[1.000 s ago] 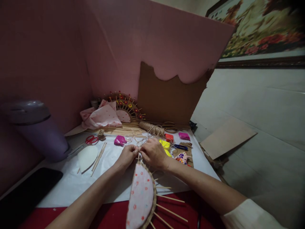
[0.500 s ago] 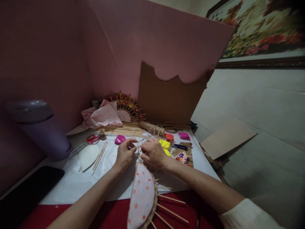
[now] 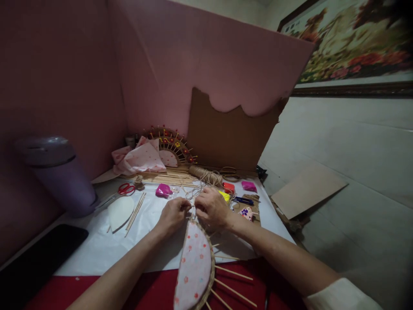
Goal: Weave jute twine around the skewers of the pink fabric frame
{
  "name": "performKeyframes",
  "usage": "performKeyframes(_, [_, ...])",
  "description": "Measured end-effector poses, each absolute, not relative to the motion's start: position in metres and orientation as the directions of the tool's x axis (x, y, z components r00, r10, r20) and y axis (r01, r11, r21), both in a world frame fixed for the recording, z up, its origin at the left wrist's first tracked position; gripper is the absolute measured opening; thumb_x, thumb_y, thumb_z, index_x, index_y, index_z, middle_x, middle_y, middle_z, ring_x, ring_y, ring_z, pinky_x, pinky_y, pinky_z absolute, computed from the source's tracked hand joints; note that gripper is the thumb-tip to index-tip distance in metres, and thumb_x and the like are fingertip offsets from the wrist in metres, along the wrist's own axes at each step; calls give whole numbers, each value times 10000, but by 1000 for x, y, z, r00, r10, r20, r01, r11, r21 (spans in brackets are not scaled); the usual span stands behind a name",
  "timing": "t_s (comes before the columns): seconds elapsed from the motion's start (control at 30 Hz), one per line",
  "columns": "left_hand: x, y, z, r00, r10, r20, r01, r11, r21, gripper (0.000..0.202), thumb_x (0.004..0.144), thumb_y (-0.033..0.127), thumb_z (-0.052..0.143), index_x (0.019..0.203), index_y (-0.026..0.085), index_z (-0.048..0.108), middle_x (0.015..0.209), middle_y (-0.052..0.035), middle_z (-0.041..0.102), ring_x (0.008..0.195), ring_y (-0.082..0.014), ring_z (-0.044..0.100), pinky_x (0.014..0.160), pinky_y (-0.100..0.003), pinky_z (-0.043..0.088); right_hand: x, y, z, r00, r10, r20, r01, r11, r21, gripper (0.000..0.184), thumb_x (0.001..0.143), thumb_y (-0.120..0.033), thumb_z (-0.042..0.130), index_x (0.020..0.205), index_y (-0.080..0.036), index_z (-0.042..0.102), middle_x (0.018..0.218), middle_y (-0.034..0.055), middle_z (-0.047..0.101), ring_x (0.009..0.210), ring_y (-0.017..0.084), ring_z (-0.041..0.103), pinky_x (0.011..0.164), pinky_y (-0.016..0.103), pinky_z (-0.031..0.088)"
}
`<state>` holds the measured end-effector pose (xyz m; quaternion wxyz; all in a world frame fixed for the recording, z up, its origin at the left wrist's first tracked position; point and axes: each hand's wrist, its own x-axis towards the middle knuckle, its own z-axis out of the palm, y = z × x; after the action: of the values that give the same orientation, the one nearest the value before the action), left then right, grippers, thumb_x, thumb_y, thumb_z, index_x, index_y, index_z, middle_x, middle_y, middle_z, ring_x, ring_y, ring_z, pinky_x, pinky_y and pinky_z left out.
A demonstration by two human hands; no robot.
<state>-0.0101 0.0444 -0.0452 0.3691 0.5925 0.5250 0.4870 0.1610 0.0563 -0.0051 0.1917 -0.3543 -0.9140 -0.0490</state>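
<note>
A half-circle piece covered in dotted pink cloth hangs over the near table edge, its rim wrapped in twine and thin sticks fanning out to the right. At its upper tip, my left hand is closed in a pinch on the twine. Just beside it, my right hand is bent over the same strand, with thumb and fingers pressed together. The exact knot or loop between the fingertips is too small to make out. A roll of twine lies beyond the hands, with loose strands trailing from it.
To the left stand a purple tumbler, red-handled scissors, a white leaf-shaped cutout and a black phone-like slab. On the right lie a blue cutter and clay packs. Brown cardboard stands behind.
Both hands have come closer together at the twine, and my left fingers have closed further. The cloth-covered half-circle has shifted slightly right.
</note>
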Motion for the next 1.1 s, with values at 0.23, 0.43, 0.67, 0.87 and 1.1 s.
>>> performKeyframes(0.23, [-8, 41, -44, 77, 960, 269, 423, -276, 863, 136, 721, 240, 554, 653, 191, 662, 636, -20, 625, 626, -170, 537, 612, -274, 380, 166, 58, -2, -681, 635, 363, 667, 744, -49, 135, 819, -216, 541, 822, -178, 671, 757, 37, 659, 779, 183, 494, 736, 298, 342])
performKeyframes(0.43, [-10, 43, -45, 104, 960, 259, 505, -275, 818, 182, 765, 257, 497, 709, 175, 650, 679, -30, 639, 664, -177, 556, 642, -278, 396, 156, 59, -9, -674, 656, 340, 691, 723, -25, 151, 807, -234, 562, 717, -179, 670, 691, 36, 624, 759, 184, 481, 716, 307, 327])
performKeyframes(0.67, [-9, 39, -41, 109, 961, 255, 612, -267, 744, 229, 793, 207, 430, 734, 170, 649, 650, -27, 621, 618, -151, 530, 621, -261, 360, 151, 60, -9, -675, 655, 340, 704, 710, 28, 107, 806, -208, 544, 778, -159, 635, 774, 60, 622, 813, 203, 455, 753, 329, 322])
performKeyframes(0.87, [-4, 37, -39, 59, 962, 265, 665, -236, 709, 226, 755, 154, 427, 617, 163, 606, 581, -24, 577, 563, -137, 475, 596, -257, 331, 143, 54, -13, -702, 614, 361, 682, 726, 91, 130, 812, -256, 564, 777, -146, 621, 788, 73, 610, 829, 219, 429, 775, 341, 328])
performKeyframes(1.1, [-2, 38, -40, 15, 972, 236, 659, -187, 729, 219, 729, 140, 440, 595, 163, 611, 572, -29, 594, 565, -142, 500, 591, -256, 338, 140, 55, -20, -705, 607, 368, 674, 735, 79, 127, 816, -242, 552, 784, -138, 618, 793, 81, 603, 832, 221, 432, 795, 344, 353])
